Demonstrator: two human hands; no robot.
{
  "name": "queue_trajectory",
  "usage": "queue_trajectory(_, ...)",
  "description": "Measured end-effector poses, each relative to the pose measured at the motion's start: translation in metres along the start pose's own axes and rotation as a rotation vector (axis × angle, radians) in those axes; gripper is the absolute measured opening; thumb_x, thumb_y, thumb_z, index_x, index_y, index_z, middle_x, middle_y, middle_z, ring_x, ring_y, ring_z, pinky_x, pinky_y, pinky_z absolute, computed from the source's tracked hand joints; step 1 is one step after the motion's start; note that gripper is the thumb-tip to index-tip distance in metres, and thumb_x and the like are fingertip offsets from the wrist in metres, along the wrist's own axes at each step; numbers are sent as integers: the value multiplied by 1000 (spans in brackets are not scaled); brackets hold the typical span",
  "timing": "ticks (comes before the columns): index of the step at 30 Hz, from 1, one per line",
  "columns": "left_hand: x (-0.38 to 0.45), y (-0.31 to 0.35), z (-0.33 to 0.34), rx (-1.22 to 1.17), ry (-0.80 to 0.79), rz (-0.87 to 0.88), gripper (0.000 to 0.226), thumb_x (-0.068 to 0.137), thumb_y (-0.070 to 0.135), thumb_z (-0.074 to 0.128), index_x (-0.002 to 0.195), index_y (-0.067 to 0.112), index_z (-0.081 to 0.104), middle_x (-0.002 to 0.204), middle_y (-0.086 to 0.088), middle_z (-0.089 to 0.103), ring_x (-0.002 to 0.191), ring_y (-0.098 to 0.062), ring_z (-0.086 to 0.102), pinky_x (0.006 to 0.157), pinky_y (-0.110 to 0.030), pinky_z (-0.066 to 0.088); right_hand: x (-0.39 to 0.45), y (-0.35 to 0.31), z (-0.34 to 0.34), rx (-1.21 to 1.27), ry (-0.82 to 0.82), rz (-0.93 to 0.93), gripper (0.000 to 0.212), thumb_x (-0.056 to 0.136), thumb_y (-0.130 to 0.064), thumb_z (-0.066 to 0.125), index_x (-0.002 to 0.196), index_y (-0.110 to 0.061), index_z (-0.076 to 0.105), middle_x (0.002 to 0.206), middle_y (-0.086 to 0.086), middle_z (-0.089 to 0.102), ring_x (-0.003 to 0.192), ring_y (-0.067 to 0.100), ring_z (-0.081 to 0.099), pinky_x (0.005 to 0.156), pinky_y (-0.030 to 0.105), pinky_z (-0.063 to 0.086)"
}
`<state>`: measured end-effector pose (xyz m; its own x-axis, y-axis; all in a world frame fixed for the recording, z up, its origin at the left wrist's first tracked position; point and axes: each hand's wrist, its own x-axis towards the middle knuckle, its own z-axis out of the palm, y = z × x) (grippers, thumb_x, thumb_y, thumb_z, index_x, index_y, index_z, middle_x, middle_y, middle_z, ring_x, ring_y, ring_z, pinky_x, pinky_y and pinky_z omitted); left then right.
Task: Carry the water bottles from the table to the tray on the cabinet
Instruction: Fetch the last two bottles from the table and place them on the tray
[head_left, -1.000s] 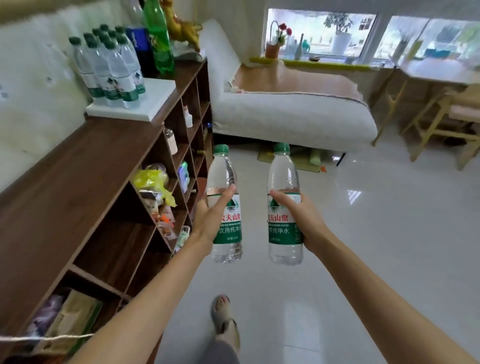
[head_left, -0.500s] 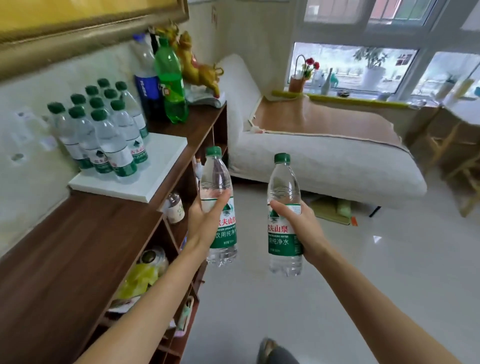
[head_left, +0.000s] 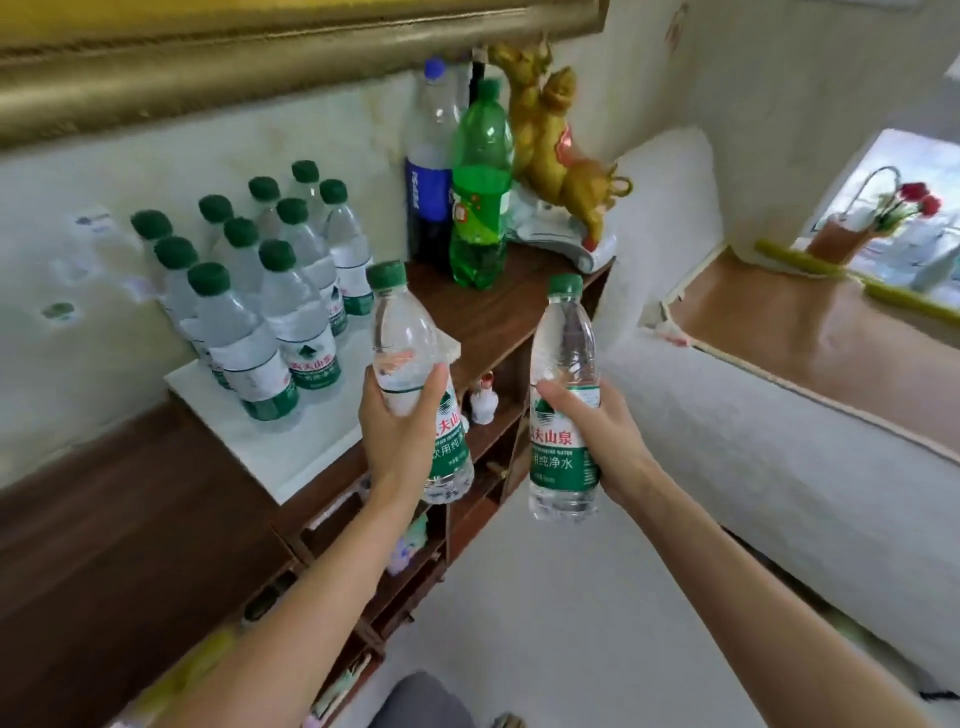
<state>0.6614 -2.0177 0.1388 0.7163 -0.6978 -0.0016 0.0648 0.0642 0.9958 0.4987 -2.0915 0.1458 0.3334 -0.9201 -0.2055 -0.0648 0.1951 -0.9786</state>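
My left hand (head_left: 397, 431) grips a clear water bottle (head_left: 402, 332) with a green cap and green label, held upright just off the tray's right corner. In my right hand (head_left: 597, 436) is a second such bottle (head_left: 563, 338), upright over the floor in front of the cabinet. The white tray (head_left: 306, 452) lies on the dark wooden cabinet (head_left: 119, 519) against the wall. Several green-capped water bottles (head_left: 270, 322) stand packed on the tray's back and left part; its front right part is bare.
A blue-labelled bottle (head_left: 428, 176), a green soda bottle (head_left: 480, 187) and a gold animal figurine (head_left: 556, 145) stand on the cabinet behind the tray. A gold picture frame (head_left: 260, 57) hangs above. A white sofa (head_left: 753, 426) is to the right; cabinet shelves hold small items.
I have come closer to the cabinet. Both hands with their bottles have risen and moved toward the tray, the left bottle now beside its right corner.
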Motion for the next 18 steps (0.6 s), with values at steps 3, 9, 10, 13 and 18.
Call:
queue_trajectory(3, 36, -6, 11, 52, 103, 48, 43, 85, 30, 70, 121, 34, 49, 118, 24, 54, 106, 18, 50, 94, -4, 35, 61, -8, 6, 11, -85, 7, 45, 82, -38, 70, 120, -19, 56, 98, 5, 73, 82, 20, 73, 77, 38, 59)
queue_trajectory(9, 106, -25, 34, 98, 196, 148, 44, 81, 19, 74, 117, 32, 52, 117, 12, 60, 105, 14, 55, 88, -3, 40, 160, -26, 28, 30, -204, -26, 19, 84, -28, 68, 101, -28, 60, 84, 0, 74, 72, 13, 72, 63, 25, 58)
queue_trajectory(10, 115, -26, 38, 104, 215, 165, 45, 81, 14, 74, 114, 32, 51, 112, 13, 60, 100, 18, 55, 84, 0, 40, 173, -30, 32, 25, -233, -24, 17, 84, -28, 67, 100, -30, 59, 84, -2, 74, 73, 12, 72, 62, 23, 57)
queue_trajectory(13, 138, -26, 52, 114, 243, 209, 50, 78, 5, 75, 116, 28, 52, 106, 19, 61, 94, 19, 57, 79, 1, 41, 210, -40, 44, -16, -326, -43, 20, 85, -22, 67, 101, -30, 59, 88, -1, 74, 80, 15, 72, 67, 24, 58)
queue_trajectory(18, 164, -25, 64, 117, 352, 251, 51, 69, 23, 77, 113, 29, 53, 98, 32, 66, 95, 11, 62, 79, -3, 44, 261, -51, 70, -44, -546, -62, 31, 83, -15, 69, 110, -28, 58, 92, -4, 75, 85, 12, 73, 67, 21, 56)
